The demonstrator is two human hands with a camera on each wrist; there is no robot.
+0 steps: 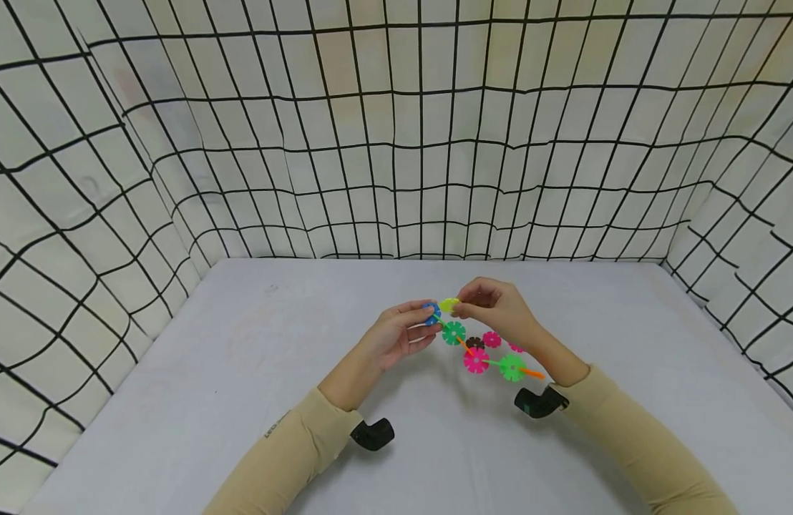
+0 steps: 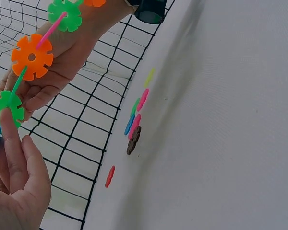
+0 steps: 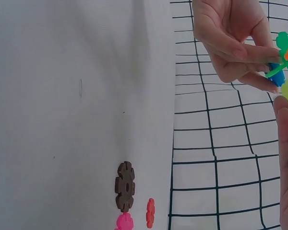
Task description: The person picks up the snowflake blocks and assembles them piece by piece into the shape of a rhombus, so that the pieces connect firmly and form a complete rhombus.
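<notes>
A chain of snowflake-shaped plastic discs hangs between the hands, some face-on and others edge-on, slotted together. At its upper end my left hand pinches a blue disc. Below it run a teal-green disc, a pink disc and a light green disc. My right hand pinches a yellow disc close beside the blue one; whether they touch, I cannot tell. In the left wrist view an orange disc of the chain shows in front of the right hand.
Loose discs lie on the white table behind the chain, among them a brown disc, a red disc and a pink disc. Black wrist cameras sit at both cuffs. A black-grid wall stands behind and at the sides.
</notes>
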